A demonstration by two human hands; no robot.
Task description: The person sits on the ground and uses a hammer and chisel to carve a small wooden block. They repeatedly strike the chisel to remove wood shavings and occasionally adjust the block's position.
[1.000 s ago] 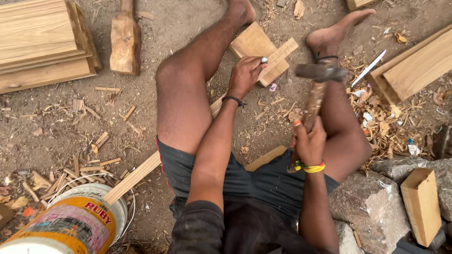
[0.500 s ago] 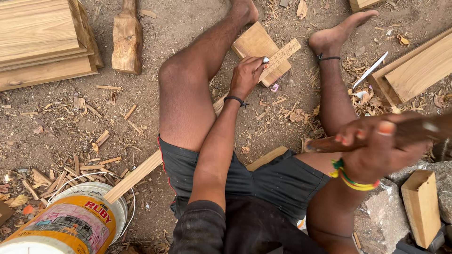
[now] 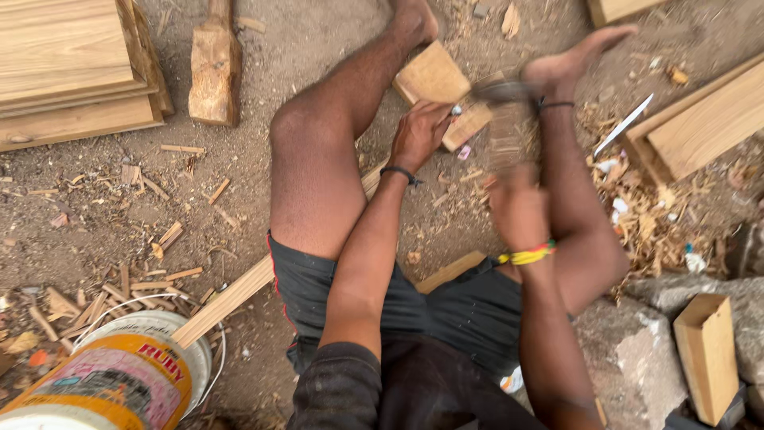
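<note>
Left hand [image 3: 420,131] fingers pinch a small chisel [image 3: 456,111] against the wood block [image 3: 446,91] lying on the ground between the feet. Right hand [image 3: 519,209] blurred, fingers wrapped round hammer [image 3: 503,111] handle, head over block.

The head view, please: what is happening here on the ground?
A person sits on the dirt with a small wooden block between the feet. The left hand holds a thin chisel-like tool against the block. The right hand, motion-blurred, swings a hammer whose head is near the block. Wood chips, a paint bucket and planks lie around.
</note>
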